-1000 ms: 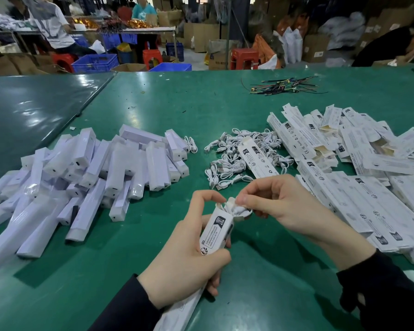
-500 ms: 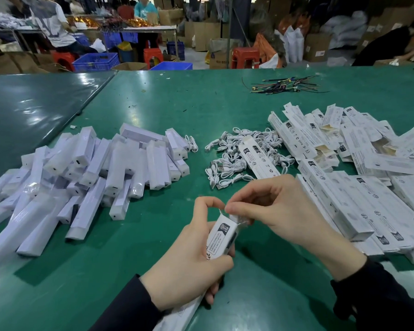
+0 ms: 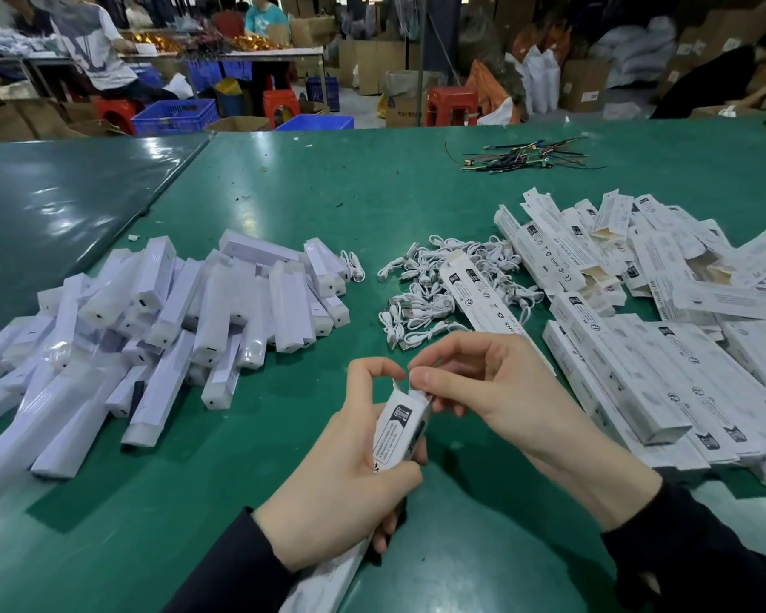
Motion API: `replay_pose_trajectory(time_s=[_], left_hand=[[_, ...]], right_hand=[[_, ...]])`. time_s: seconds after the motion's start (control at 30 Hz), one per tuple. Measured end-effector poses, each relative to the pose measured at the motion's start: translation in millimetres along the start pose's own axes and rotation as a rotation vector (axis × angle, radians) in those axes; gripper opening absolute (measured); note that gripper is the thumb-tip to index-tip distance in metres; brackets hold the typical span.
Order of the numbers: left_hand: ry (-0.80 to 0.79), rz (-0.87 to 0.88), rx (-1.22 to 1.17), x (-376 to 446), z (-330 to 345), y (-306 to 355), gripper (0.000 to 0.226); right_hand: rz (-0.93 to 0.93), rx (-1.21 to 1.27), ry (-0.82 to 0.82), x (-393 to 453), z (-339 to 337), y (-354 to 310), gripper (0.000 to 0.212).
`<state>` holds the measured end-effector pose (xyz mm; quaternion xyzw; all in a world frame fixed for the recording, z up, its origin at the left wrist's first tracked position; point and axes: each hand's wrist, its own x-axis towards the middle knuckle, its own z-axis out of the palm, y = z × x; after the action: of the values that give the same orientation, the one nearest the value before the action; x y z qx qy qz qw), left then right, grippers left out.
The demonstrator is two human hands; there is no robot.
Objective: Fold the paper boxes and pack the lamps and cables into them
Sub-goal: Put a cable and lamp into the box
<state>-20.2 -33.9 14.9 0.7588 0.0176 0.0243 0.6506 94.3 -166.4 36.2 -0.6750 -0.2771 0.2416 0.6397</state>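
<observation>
A long white paper box (image 3: 400, 429) with black print points away from me above the green table (image 3: 416, 205). My left hand (image 3: 350, 480) grips it round the middle, its forefinger arched over the top end. My right hand (image 3: 483, 382) pinches the flap at the box's open top end. What is inside the box is hidden. A heap of white lamps (image 3: 151, 311) in clear wrap lies to the left. Coiled white cables (image 3: 421, 289) lie in a pile behind my hands. Flat and folded white boxes (image 3: 637, 329) cover the right side.
A bundle of thin coloured wires (image 3: 527, 154) lies at the far side of the table. A second, darker table (image 3: 63, 205) adjoins on the left. Beyond are people at work, blue crates (image 3: 175, 117), red stools and cardboard cartons.
The white cable that stuck out of the box top one second ago is no longer visible. My right fingers have come down onto the top flap, and my left forefinger has curved over the end.
</observation>
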Motion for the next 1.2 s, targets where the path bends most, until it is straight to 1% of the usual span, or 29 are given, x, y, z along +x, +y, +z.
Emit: replay_pose_trajectory(time_s=[0.07,0.13,0.2,0.3,0.43,0.5,0.57,0.63,0.7,0.8,0.87,0.93,1.03,1.1,1.2], left_hand=[[0.002,-0.007,0.000,0.5,-0.3,-0.7,0.058],[-0.013,-0.017,-0.009,0.2,0.3,-0.9,0.058],[-0.018,-0.012,-0.006,0.0,0.7,-1.0,0.058],[-0.007,-0.004,-0.003,0.4,0.1,-0.6,0.057],[0.006,-0.017,-0.019,0.3,-0.3,-0.6,0.059],[0.007,-0.012,-0.016,0.2,0.4,-0.5,0.059],[0.003,-0.004,-0.004,0.2,1.1,-0.4,0.058],[-0.001,-0.016,-0.024,0.1,1.4,0.5,0.058],[-0.001,-0.020,-0.050,0.0,0.3,1.5,0.059],[0.019,-0.017,-0.050,0.4,-2.1,2.7,0.059],[0.020,-0.019,-0.054,1.0,-2.2,2.9,0.058],[0.016,-0.021,-0.055,1.2,-1.6,2.9,0.059],[0.002,-0.010,-0.057,0.0,-0.4,2.8,0.059],[-0.004,0.002,-0.048,-0.1,0.5,2.9,0.057],[0.008,-0.004,-0.060,0.8,0.5,2.4,0.058]], right_hand=[[-0.003,-0.015,-0.042,-0.7,0.1,-1.6,0.008],[0.040,-0.038,-0.066,-0.4,-1.8,-3.1,0.005],[0.052,-0.099,-0.031,0.9,-4.3,-3.1,0.004],[0.020,-0.196,0.039,1.0,-7.4,-3.6,0.007],[0.022,-0.246,0.003,2.1,-10.5,-4.1,0.008],[0.022,-0.299,-0.035,2.2,-9.9,-3.5,0.014],[0.043,-0.297,-0.096,0.2,-7.0,-4.1,0.019],[0.065,-0.243,-0.145,-1.9,-4.3,-6.7,0.033],[0.044,-0.223,-0.099,-1.4,-3.6,-7.4,0.040],[0.017,-0.271,0.057,3.4,-5.6,-3.6,0.042],[0.035,-0.308,0.096,5.6,-7.7,-1.6,0.047],[0.049,-0.315,0.054,5.3,-7.0,-0.8,0.049],[0.061,-0.255,-0.062,3.0,-0.6,-0.6,0.056],[0.095,-0.218,-0.117,1.2,3.8,-0.8,0.054],[0.104,-0.174,-0.087,0.9,4.6,-3.9,0.050]])
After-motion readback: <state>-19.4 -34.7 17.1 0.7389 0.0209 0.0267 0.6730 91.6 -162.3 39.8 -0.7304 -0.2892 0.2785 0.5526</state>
